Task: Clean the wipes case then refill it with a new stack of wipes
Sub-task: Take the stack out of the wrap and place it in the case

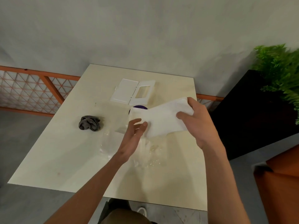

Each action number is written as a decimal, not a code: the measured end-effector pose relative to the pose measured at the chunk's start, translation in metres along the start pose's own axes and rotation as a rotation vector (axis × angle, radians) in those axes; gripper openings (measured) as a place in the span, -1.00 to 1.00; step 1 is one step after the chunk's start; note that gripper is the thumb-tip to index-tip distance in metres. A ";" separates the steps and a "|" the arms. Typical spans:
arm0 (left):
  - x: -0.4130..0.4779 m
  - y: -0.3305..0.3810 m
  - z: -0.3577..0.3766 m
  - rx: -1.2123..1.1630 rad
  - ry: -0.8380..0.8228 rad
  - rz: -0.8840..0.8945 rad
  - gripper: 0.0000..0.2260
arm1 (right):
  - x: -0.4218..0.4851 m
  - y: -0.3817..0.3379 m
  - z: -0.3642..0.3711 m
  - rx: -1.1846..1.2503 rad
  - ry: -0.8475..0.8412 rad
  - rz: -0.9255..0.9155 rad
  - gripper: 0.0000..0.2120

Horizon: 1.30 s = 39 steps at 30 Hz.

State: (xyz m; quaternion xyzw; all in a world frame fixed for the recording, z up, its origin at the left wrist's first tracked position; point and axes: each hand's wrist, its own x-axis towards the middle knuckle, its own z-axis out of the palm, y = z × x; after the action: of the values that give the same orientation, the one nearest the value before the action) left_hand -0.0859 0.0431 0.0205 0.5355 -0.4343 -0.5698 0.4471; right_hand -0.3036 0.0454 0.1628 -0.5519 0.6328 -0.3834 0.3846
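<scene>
**Wipes stack held over table, case lying open behind**

Far L: orange lattice fence runs behind the cream table. On the table's L half sits a crumpled grey cloth, well apart from the rest. Nearer the front edge, approx centre, lies crinkled clear plastic wrap, flat on the surface.

Wipes case: white, at the back of the table, hinged open and lying flat, w/ the windowed lid half on the R. Just in front of it a purple-topped item peeks out, mostly hidden by the stack.

Left hand: fingers loose and fairly straight, tips and thumb touching the near-L corner of the stack of wipes; no firm grip visible. The stack is white, tilted, held above the table between case and wrap. Right hand grips its R end, fingers curled over the top, thumb side hidden.

Far R: green fern in a black planter.
</scene>
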 end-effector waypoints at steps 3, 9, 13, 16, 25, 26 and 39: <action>0.019 0.028 0.002 -0.318 -0.072 -0.076 -0.59 | 0.007 -0.004 0.006 0.186 -0.014 -0.006 -0.68; 0.055 0.057 -0.018 -0.051 -0.063 0.120 -0.58 | 0.036 0.039 0.041 0.516 -0.042 0.239 -0.66; 0.077 0.057 -0.029 0.092 -0.073 0.180 -0.54 | 0.060 0.073 0.058 0.617 -0.108 0.309 -0.45; 0.095 0.048 -0.039 0.271 -0.086 0.195 -0.51 | 0.075 0.085 0.070 0.478 -0.007 0.212 -0.32; 0.142 0.029 -0.055 0.740 -0.080 0.249 -0.64 | 0.127 0.115 0.091 -0.305 0.087 -0.002 -0.62; 0.147 0.026 -0.057 0.795 -0.086 0.256 -0.66 | 0.130 0.119 0.092 -0.373 0.065 -0.007 -0.63; 0.170 0.004 -0.064 1.233 -0.270 0.386 -0.61 | 0.132 0.142 0.096 -0.852 -0.019 -0.156 -0.69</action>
State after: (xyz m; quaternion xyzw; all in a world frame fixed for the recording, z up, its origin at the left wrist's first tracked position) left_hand -0.0267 -0.1245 -0.0164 0.5297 -0.8216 -0.1887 0.0941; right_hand -0.2859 -0.0777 -0.0143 -0.7111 0.6874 -0.1106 0.0984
